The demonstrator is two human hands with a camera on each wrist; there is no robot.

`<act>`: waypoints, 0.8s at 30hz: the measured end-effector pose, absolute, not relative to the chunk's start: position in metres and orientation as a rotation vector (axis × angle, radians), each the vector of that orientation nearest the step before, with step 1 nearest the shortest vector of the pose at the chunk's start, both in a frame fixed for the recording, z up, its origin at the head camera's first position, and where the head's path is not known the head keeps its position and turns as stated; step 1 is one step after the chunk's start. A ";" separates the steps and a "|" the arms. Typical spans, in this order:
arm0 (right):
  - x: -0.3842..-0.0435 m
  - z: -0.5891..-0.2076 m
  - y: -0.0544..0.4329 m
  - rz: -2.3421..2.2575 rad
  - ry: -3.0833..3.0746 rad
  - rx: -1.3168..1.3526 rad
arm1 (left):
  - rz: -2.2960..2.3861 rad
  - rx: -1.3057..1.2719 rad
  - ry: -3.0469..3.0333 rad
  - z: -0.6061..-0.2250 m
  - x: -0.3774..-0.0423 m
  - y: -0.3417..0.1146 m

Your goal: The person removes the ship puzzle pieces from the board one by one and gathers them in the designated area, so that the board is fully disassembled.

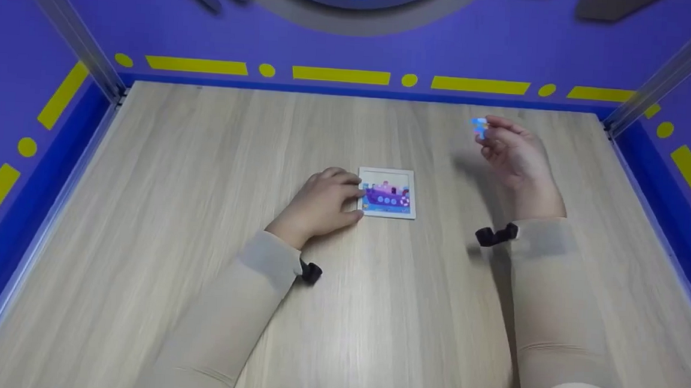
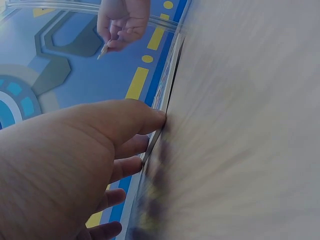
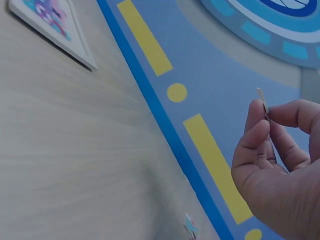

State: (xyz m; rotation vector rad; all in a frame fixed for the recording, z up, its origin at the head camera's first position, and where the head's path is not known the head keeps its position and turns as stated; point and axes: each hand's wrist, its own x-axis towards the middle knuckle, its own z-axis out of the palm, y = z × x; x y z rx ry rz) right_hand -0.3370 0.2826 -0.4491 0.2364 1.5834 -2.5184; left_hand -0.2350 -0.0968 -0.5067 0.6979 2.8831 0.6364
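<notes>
A square white-rimmed jigsaw puzzle tray (image 1: 415, 204) lies flat on the table, also partly seen in the right wrist view. Its picture (image 1: 386, 200) shows a purple ship on blue water; the upper strip inside the rim is pale and bare. At its left side my left hand (image 1: 327, 205) rests, fingertips touching the rim and thumb at the near left corner. Raised above the table, to the right and farther back, my right hand (image 1: 516, 153) pinches a small blue puzzle piece (image 1: 478, 128) between thumb and fingers. Edge-on, the puzzle piece (image 3: 261, 95) looks thin.
The wood-grain table (image 1: 204, 149) is bounded by blue-purple walls (image 1: 342, 50) with yellow markings at the back and sides. A small colourful thing (image 3: 190, 225), too cut off to identify, shows at the bottom of the right wrist view. Both wrists wear black cameras (image 1: 310, 273).
</notes>
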 end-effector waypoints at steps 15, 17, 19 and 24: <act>-0.341 -0.441 0.348 -2.743 1.420 0.506 | 0.625 0.698 2.889 -0.505 -0.239 -0.097; -0.343 -0.441 0.356 -2.760 1.408 0.540 | 0.627 0.696 2.895 -0.504 -0.239 -0.096; -0.343 -0.441 0.364 -2.770 1.408 0.579 | 0.631 0.694 2.903 -0.504 -0.240 -0.096; -0.343 -0.447 0.376 -2.753 1.456 0.678 | 0.637 0.698 2.881 -0.507 -0.237 -0.098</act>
